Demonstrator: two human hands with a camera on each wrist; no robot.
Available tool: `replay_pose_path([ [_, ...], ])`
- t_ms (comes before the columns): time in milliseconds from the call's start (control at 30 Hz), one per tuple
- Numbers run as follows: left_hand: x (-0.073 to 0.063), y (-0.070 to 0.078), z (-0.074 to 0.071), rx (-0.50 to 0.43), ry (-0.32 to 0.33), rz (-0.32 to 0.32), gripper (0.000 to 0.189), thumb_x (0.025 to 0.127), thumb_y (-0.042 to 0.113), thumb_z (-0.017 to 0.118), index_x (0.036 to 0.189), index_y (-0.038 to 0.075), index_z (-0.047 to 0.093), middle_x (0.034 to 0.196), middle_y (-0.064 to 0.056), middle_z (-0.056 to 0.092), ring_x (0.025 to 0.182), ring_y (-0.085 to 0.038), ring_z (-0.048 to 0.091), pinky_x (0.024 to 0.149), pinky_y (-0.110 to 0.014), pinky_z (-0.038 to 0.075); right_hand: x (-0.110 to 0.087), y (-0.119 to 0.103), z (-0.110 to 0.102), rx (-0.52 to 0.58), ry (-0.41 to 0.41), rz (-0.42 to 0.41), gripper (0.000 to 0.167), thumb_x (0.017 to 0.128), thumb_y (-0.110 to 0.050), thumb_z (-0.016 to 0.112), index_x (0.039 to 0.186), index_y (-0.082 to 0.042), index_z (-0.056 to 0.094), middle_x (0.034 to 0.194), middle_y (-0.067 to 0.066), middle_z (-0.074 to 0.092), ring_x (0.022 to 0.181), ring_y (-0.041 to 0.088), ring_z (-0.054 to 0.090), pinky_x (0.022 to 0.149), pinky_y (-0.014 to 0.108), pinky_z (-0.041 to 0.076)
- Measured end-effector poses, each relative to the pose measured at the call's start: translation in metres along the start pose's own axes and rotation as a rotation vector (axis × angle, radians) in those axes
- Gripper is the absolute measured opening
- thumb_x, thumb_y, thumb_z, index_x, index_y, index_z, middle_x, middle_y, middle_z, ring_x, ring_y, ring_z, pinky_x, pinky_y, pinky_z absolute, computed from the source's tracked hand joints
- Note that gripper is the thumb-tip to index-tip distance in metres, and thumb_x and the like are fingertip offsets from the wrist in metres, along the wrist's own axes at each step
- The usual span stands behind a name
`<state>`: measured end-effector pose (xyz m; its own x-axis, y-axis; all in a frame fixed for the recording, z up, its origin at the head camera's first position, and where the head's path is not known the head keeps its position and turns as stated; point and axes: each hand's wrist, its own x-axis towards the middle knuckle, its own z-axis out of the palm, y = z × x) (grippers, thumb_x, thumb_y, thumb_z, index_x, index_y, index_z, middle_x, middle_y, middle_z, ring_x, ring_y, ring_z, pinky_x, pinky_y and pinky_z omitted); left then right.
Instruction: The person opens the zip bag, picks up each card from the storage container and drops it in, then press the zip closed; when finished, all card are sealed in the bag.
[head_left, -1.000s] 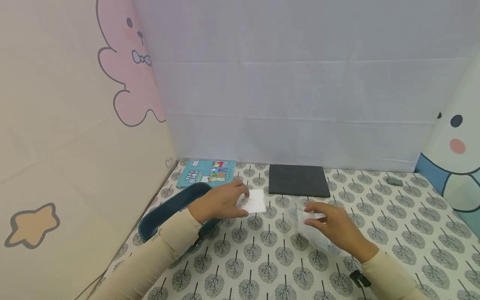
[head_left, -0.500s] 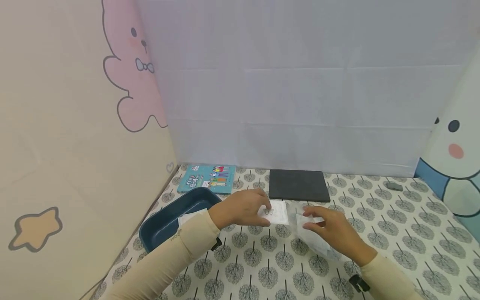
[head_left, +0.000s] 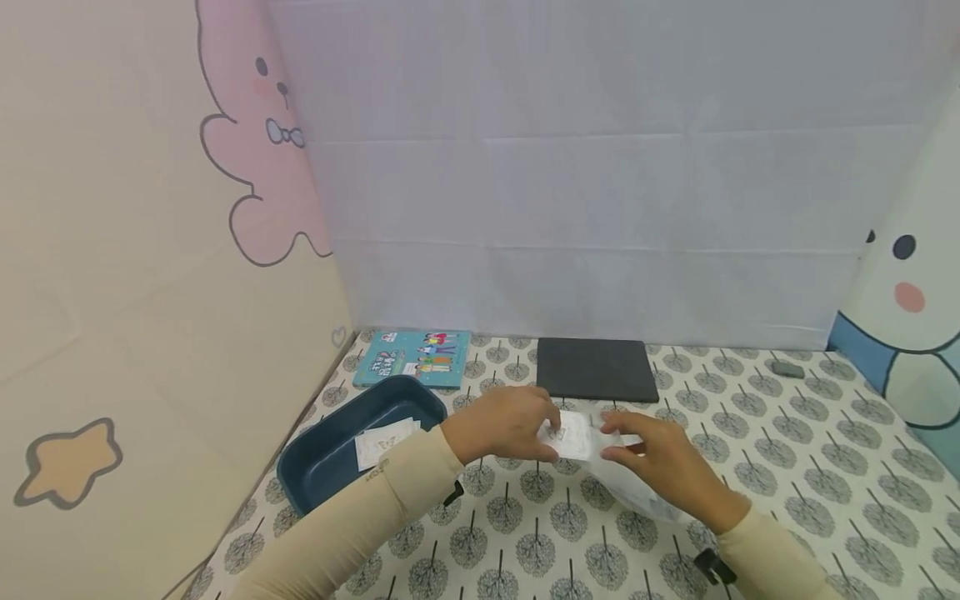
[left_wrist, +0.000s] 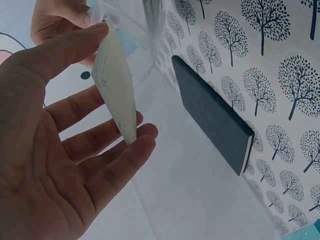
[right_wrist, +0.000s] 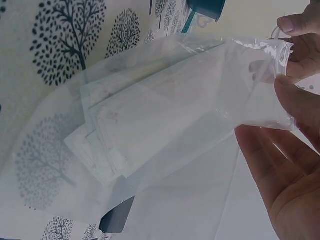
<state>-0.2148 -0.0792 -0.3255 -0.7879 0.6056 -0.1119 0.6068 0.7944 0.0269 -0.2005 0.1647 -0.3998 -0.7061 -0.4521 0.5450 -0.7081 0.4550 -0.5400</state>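
My left hand (head_left: 501, 425) pinches a flat white square packet (head_left: 573, 435) with faint print, thumb on one side and fingers on the other. Edge-on in the left wrist view, this packet (left_wrist: 115, 82) looks thin and layered. My right hand (head_left: 671, 462) holds the mouth of a clear plastic bag (head_left: 633, 485) between thumb and fingers. Several white packets (right_wrist: 155, 110) lie inside the bag in the right wrist view. The held packet is at the bag's mouth; whether its edge is inside cannot be told.
A dark blue tray (head_left: 318, 458) at the left contains white packets (head_left: 384, 443), partly behind my left sleeve. At the back lie a blue picture book (head_left: 414, 358) and a black notebook (head_left: 596, 369). A small grey object (head_left: 786, 369) lies far right.
My left hand has carried the packet rightward from beside the tray to the bag's mouth. Packets in the tray have come into sight. My right hand stays nearly in place with the bag.
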Motion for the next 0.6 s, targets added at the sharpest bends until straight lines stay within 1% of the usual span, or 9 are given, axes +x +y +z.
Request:
replay_pose_path([
  [133, 0.005, 0.003, 0.002, 0.034, 0.005, -0.001, 0.035, 0.081, 0.051, 0.08, 0.1, 0.023, 0.071, 0.096, 0.011, 0.061, 0.073, -0.005, 0.053, 0.059, -0.025, 0.046, 0.0, 0.001, 0.001, 0.017, 0.008, -0.036, 0.034, 0.072, 0.005, 0.085, 0.1, -0.005, 0.069, 0.119, 0.018, 0.069, 0.097, 0.032, 0.07, 0.069, 0.021, 0.056],
  [200, 0.007, 0.005, 0.003, 0.047, 0.013, 0.011, 0.034, 0.081, 0.051, 0.079, 0.094, 0.022, 0.068, 0.091, 0.011, 0.059, 0.071, -0.006, 0.052, 0.056, -0.025, 0.044, 0.0, 0.001, 0.002, 0.024, 0.007, -0.057, 0.034, 0.071, 0.006, 0.085, 0.097, -0.007, 0.069, 0.121, 0.018, 0.068, 0.095, 0.031, 0.071, 0.069, 0.02, 0.056],
  [233, 0.008, 0.006, 0.004, 0.052, 0.019, 0.019, 0.034, 0.081, 0.051, 0.08, 0.092, 0.022, 0.067, 0.093, 0.011, 0.059, 0.073, -0.006, 0.053, 0.056, -0.024, 0.044, 0.0, 0.001, 0.002, 0.027, 0.006, -0.067, 0.034, 0.07, 0.007, 0.085, 0.096, -0.008, 0.068, 0.121, 0.017, 0.068, 0.095, 0.03, 0.071, 0.069, 0.02, 0.056],
  [300, 0.009, 0.009, 0.006, 0.058, 0.022, 0.032, 0.034, 0.081, 0.052, 0.08, 0.091, 0.021, 0.069, 0.103, 0.01, 0.061, 0.083, -0.007, 0.056, 0.06, -0.022, 0.046, 0.0, 0.001, 0.002, 0.03, 0.003, -0.084, 0.036, 0.07, 0.009, 0.085, 0.095, -0.01, 0.067, 0.123, 0.017, 0.068, 0.095, 0.029, 0.071, 0.07, 0.02, 0.056],
  [367, 0.01, 0.01, 0.009, 0.045, 0.022, 0.037, 0.035, 0.081, 0.053, 0.08, 0.095, 0.022, 0.072, 0.116, 0.008, 0.059, 0.096, -0.01, 0.056, 0.065, -0.022, 0.048, 0.0, 0.001, 0.002, 0.032, 0.0, -0.094, 0.037, 0.07, 0.009, 0.085, 0.095, -0.012, 0.067, 0.123, 0.017, 0.067, 0.096, 0.03, 0.071, 0.07, 0.021, 0.056],
  [433, 0.01, 0.011, 0.011, 0.039, 0.022, 0.04, 0.039, 0.08, 0.054, 0.08, 0.102, 0.022, 0.075, 0.128, 0.006, 0.054, 0.109, -0.012, 0.053, 0.068, -0.021, 0.049, 0.0, 0.002, 0.002, 0.035, -0.003, -0.097, 0.037, 0.07, 0.01, 0.084, 0.096, -0.012, 0.067, 0.124, 0.017, 0.067, 0.099, 0.032, 0.069, 0.071, 0.021, 0.057],
  [500, 0.01, 0.011, 0.013, 0.082, 0.028, 0.056, 0.043, 0.081, 0.057, 0.078, 0.112, 0.026, 0.077, 0.132, 0.004, 0.051, 0.114, -0.014, 0.049, 0.073, -0.022, 0.05, 0.0, 0.002, 0.003, 0.036, -0.003, -0.102, 0.036, 0.071, 0.009, 0.084, 0.096, -0.011, 0.067, 0.124, 0.018, 0.067, 0.101, 0.033, 0.069, 0.071, 0.021, 0.057],
  [600, 0.009, 0.009, 0.014, 0.203, 0.052, 0.097, 0.048, 0.081, 0.06, 0.076, 0.122, 0.034, 0.074, 0.132, 0.004, 0.05, 0.11, -0.014, 0.044, 0.079, -0.022, 0.047, 0.001, 0.004, 0.003, 0.027, 0.004, -0.115, 0.035, 0.072, 0.009, 0.084, 0.098, -0.009, 0.068, 0.125, 0.017, 0.067, 0.098, 0.031, 0.07, 0.072, 0.021, 0.056],
])
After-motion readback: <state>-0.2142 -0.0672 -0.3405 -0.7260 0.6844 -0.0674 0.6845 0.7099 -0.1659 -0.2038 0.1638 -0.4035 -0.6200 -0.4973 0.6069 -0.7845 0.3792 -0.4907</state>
